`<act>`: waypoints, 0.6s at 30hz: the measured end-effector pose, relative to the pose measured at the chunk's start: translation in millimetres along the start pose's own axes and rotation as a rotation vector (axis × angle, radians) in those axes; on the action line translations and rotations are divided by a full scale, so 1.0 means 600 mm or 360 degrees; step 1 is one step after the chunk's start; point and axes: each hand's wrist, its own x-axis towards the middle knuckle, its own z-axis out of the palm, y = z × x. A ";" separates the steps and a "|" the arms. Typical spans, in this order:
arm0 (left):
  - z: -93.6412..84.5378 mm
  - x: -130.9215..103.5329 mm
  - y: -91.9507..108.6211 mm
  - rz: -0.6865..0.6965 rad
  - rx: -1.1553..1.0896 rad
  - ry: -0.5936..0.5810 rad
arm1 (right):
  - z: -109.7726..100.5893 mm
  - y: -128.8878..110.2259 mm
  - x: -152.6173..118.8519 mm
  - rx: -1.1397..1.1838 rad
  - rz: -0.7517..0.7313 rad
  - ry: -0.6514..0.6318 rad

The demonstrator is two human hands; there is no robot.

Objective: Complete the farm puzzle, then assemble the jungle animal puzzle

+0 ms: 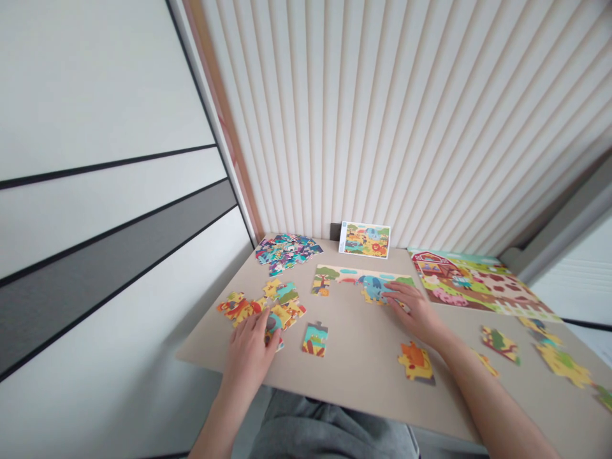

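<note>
– How are the hands placed in the head view?
– The right hand (412, 310) is laid over a partly joined strip (373, 285), beside the blue elephant. It is mostly open, its fingers extended and lightly bent; no firm grip is shown. By that touch the strip is probably kept steady against the tabletop (356, 357).

– And the left hand (248, 344)?
– It is half open, palm down, with its fingertips lowered to a heap of yellow and orange pieces (287, 312). Whether one is pinched cannot be told, as the undersides of the fingers are hidden. The heap is seemingly placed there to be within easy reach.

– Why is the picture card (364, 240) tilted up?
– It is stood near the pleated panel (306, 127), behind the strip, presumably so that its animals can be seen over the hands.

– What is set around them?
– A green-animal piece (314, 338) is laid apart, between the hands, and an orange piece (415, 362) is placed nearer the table's front edge. The purple and teal pile (287, 252) is kept behind the heap, perhaps against mixing. The farm puzzle (459, 280) is laid flat to the right.
</note>
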 end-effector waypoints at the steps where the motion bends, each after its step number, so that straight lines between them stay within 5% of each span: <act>1: -0.001 0.001 -0.001 -0.0007 -0.0005 -0.0008 | 0.000 0.001 0.000 -0.0006 0.0001 0.0001; 7: -0.014 0.011 0.026 0.0053 -0.0146 0.0185 | -0.004 -0.011 0.005 0.0032 -0.0022 0.0037; 18: -0.021 0.023 0.222 0.0255 -0.0470 0.0399 | 0.038 -0.185 0.042 0.1151 0.0259 -0.0470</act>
